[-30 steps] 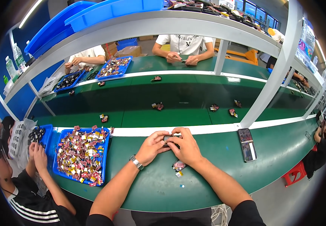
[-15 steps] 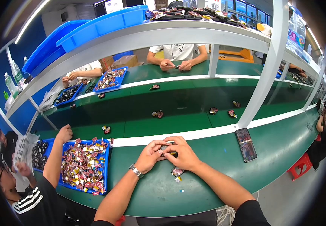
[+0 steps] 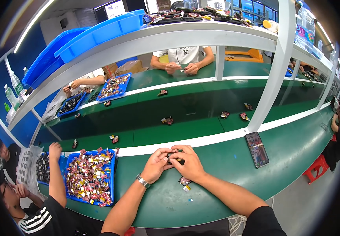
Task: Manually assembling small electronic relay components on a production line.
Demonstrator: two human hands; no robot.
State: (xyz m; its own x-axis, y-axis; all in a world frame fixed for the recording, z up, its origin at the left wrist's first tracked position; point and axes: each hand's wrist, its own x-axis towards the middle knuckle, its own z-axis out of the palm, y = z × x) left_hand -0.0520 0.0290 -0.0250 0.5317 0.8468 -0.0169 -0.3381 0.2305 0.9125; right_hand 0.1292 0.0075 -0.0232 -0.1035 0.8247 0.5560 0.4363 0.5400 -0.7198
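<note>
Close together over the near green bench, my left hand [image 3: 155, 166] and my right hand [image 3: 188, 163] both grip one small black part [image 3: 171, 156]. My fingers are curled around it and cover most of it, so its exact kind is hidden. On the bench just under my right wrist lies a small reddish component with a white and yellow tag [image 3: 185, 183]. To the left of my left forearm stands a blue tray [image 3: 112, 173] heaped with similar reddish, tagged components.
A phone [image 3: 257, 149] lies on the bench at right, near a white post [image 3: 273, 74]. Several small pieces sit on the green conveyor belt [image 3: 146, 133] ahead. Left of me, a co-worker's arm [image 3: 56, 177] reaches past a tray of black parts [image 3: 43, 169]. Overhead runs a white shelf [image 3: 170, 34].
The co-worker's hand at left has drawn back leftward from the belt's edge, and a small dark piece now lies on the belt there. My hands keep hold of the black part, fingers shifted slightly.
</note>
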